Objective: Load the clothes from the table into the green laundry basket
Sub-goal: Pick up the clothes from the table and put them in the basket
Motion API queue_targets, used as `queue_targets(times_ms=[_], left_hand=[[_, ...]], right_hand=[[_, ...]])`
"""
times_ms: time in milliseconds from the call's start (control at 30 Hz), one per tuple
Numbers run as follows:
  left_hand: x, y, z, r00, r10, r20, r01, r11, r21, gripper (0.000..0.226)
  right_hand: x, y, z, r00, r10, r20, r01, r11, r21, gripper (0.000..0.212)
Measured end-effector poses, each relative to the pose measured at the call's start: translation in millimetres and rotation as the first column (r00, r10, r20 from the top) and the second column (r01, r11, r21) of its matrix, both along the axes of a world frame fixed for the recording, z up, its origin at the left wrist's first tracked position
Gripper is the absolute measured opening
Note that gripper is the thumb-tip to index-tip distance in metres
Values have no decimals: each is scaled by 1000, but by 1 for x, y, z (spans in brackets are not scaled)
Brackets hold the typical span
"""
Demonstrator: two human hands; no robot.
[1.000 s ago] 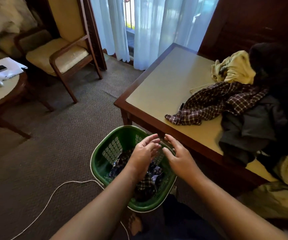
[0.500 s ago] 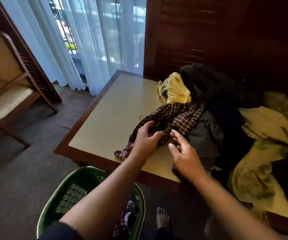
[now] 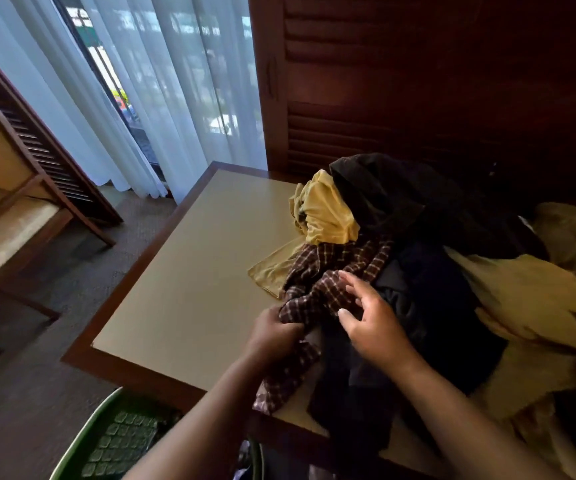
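Observation:
A heap of clothes lies on the right half of the beige-topped table: a brown plaid shirt in front, a yellow garment behind it, black cloth on top, and dark and cream pieces to the right. My left hand grips the near end of the plaid shirt. My right hand hovers over the shirt with fingers spread. The green laundry basket stands on the floor at the table's front edge, partly hidden by my left arm.
A wooden armchair with cream cushions stands at the left on dark carpet. White curtains hang behind the table. A dark louvred wooden door backs the clothes heap.
Both hands rose from the basket to the table. My left hand has taken hold of the plaid shirt and bunched it nearer the front edge. The view swung right and up.

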State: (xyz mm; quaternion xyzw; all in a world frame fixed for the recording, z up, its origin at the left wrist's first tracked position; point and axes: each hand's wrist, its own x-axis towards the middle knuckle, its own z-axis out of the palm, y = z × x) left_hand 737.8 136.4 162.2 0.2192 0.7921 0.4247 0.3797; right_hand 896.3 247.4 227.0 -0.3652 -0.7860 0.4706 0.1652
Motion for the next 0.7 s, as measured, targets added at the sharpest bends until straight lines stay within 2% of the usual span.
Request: queue_targets(times_ms=[33, 100, 167, 233, 300, 367, 433, 467, 533, 567, 633, 700], left_hand=[[4, -1, 16, 996, 32, 83, -40, 995, 90, 25], [7, -7, 49, 973, -9, 233, -44, 974, 222, 27], [1, -19, 77, 925, -185, 332, 56, 931, 361, 33], [-7, -31, 104, 854, -375, 361, 177, 861, 477, 34], [-13, -36, 124, 751, -538, 384, 278, 784, 555, 30], [-15, -37, 138, 582, -704, 407, 367, 674, 641, 29], [-17, -38, 142, 502, -764, 405, 374, 615, 695, 32], [-18, -39, 141, 529, -727, 437, 316, 647, 693, 32], [-23, -40, 134, 652, -525, 547, 101, 776, 623, 37], [-27, -38, 128, 737, -395, 548, 1, 812, 584, 45], [-32, -31, 119, 900, -161, 406, -82, 850, 520, 78], [-29, -22, 118, 974, -121, 189, 22, 890, 456, 108]], right_hand=[[-1, 6, 0, 999, 39, 38, -39, 999, 23, 76], [-5, 16, -1, 988, 101, 121, -112, 989, 95, 95], [-10, 23, -4, 977, 95, 192, -139, 962, 235, 109], [-14, 28, -5, 983, 2, 182, -64, 939, 337, 115], [-19, 32, 1, 989, -98, 108, 51, 926, 373, 97], [-27, 34, 11, 991, -130, 37, 113, 945, 308, 71], [-33, 32, 22, 993, -95, -74, 109, 971, 212, 43], [-34, 33, 27, 986, -87, -142, 107, 984, 143, 25], [-38, 31, 46, 967, -124, -224, 123, 992, -19, 30], [-38, 31, 55, 944, -152, -294, 119, 985, -127, 29], [-39, 27, 67, 899, -237, -368, 129, 947, -294, 25], [-39, 18, 68, 882, -277, -381, 57, 865, -498, 23]])
